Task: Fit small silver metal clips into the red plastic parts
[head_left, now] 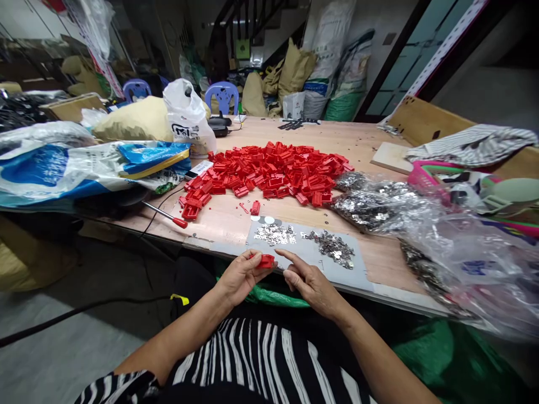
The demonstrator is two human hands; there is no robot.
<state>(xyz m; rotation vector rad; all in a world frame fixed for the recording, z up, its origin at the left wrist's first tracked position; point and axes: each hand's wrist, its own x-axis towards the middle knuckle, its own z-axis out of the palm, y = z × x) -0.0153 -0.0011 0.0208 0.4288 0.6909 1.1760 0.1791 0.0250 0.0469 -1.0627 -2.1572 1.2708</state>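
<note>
My left hand (241, 276) pinches a small red plastic housing (265, 261) between thumb and fingers, just off the table's front edge. Close on its right is my right hand (309, 280), index finger stretched toward the housing and thumb apart from it; the other fingers are bent and partly hidden. I see nothing held in that hand. Beyond my hands, a grey mat (345, 274) carries a pile of shiny flat metal pieces (275, 234) and a darker pile of small metal parts (337, 248). A single red housing (255, 208) lies behind the mat.
A large heap of red housings (278, 168) covers the table's middle. Clear bags of metal parts (374, 205) and a pink basket (425, 174) stand right. On the left are a blue-white sack (63, 168), a white plastic bag (189, 118) and a red-tipped lever (179, 222).
</note>
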